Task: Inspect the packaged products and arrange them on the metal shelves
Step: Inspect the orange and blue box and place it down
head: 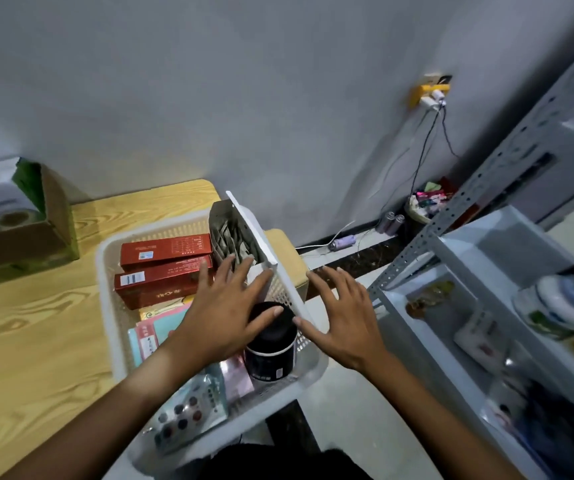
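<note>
the black jar [271,344] stands upright at the right end of the white basket [105,306], close against its perforated right wall; it looks the likeliest next pick, since both hands bracket it; the left hand [225,311] hovers over the basket with fingers spread and straight, its thumb tip lying on the jar's lid, gripping nothing; the right hand [342,318] hangs just outside the basket at the jar's 3 o'clock, fingers also spread and loose, holding nothing, its thumb near the basket's rim; whether it touches the rim i cannot tell; at the jar's 12 o'clock an open white box of grey sachets [240,237] leans up against the same wall, propped so its contents show; at 10 o'clock two red boxes [164,268] lie flat, stacked one behind the other; pastel packets [154,336] lie flat at 9 o'clock, and a clear bag of dark round pieces [188,414] sits at 7 o'clock; the basket rests on a wooden table [29,341], overhanging its right edge toward the metal shelves [458,258] at 3 o'clock, probably to shorten the carry; a few tins and packets already sit on those shelves, blurred.
</note>
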